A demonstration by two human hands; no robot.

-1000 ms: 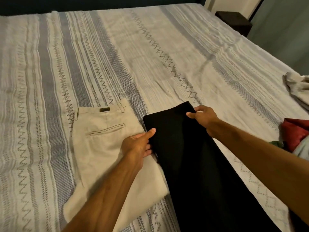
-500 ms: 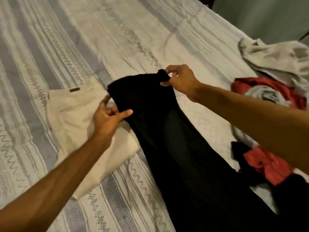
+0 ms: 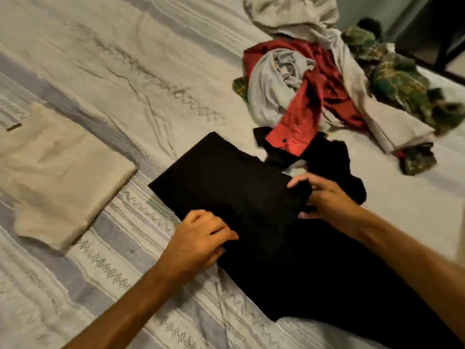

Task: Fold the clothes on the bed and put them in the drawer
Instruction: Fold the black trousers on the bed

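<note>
A pair of black trousers [image 3: 226, 185] lies across the striped bedspread [image 3: 125, 59], its upper part doubled over the lower part. My left hand [image 3: 198, 240] grips the near left edge of the fold with curled fingers. My right hand [image 3: 319, 197] pinches the fold's right edge. Folded beige trousers [image 3: 57, 177] lie flat to the left, apart from both hands.
A heap of unfolded clothes sits at the upper right: a red shirt [image 3: 324, 96], a grey garment [image 3: 274, 86], a cream garment [image 3: 294, 13] and a green plaid one [image 3: 402, 84]. The bed's right edge and a dark floor strip [image 3: 448, 59] lie beyond it.
Both hands have carried the black trousers' top end back toward me and laid it over the legs. The view has swung right, bringing the clothes heap fully into sight.
</note>
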